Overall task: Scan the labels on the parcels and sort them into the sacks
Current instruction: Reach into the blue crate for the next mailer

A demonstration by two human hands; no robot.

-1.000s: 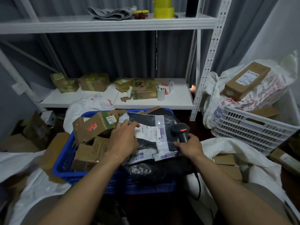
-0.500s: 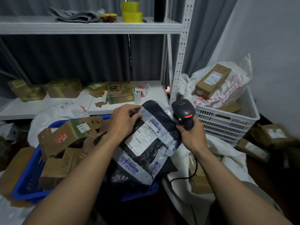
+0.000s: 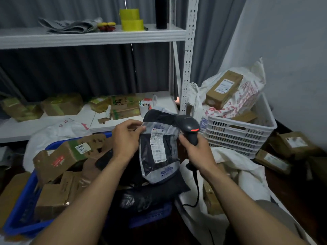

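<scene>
Head view: the left hand (image 3: 126, 138) pinches the upper left edge of a dark parcel (image 3: 159, 165) between thumb and curled fingers (image 3: 136, 125), holding it upright over the right end of a blue crate (image 3: 17, 218). The white label (image 3: 156, 144) faces the camera and runs down the parcel's middle. The right hand (image 3: 196, 147) has its fingers wrapped round the handle of a black scanner (image 3: 190, 127). The scanner's head sits just beside the parcel's upper right edge; whether they touch I cannot tell. A cable (image 3: 197, 190) drops from the handle toward the near right.

Under the parcel's lower edge, dark bags (image 3: 141, 197) are heaped at the crate's right end. Brown boxes (image 3: 67, 154) fill the crate's left and middle and rise above its rim.

Just right of the crate, below the right hand, a white sack (image 3: 238, 167) lies open, and the space above its mouth is open. Farther right a white basket (image 3: 238, 137) holds a printed sack (image 3: 247, 92) with a long box (image 3: 223, 88) lying tilted on top. Floor boxes (image 3: 293, 144) sit right of the basket, near the wall.

Beyond the hands, a low shelf (image 3: 35, 124) carries more cartons. A third sack (image 3: 58, 131) bulges between its front edge and the crate's far rim. A white post (image 3: 188, 59) stands behind the scanner, between the shelf and the basket. The upper shelf (image 3: 88, 37) holds yellow tape rolls (image 3: 131, 19), well above the hands.
</scene>
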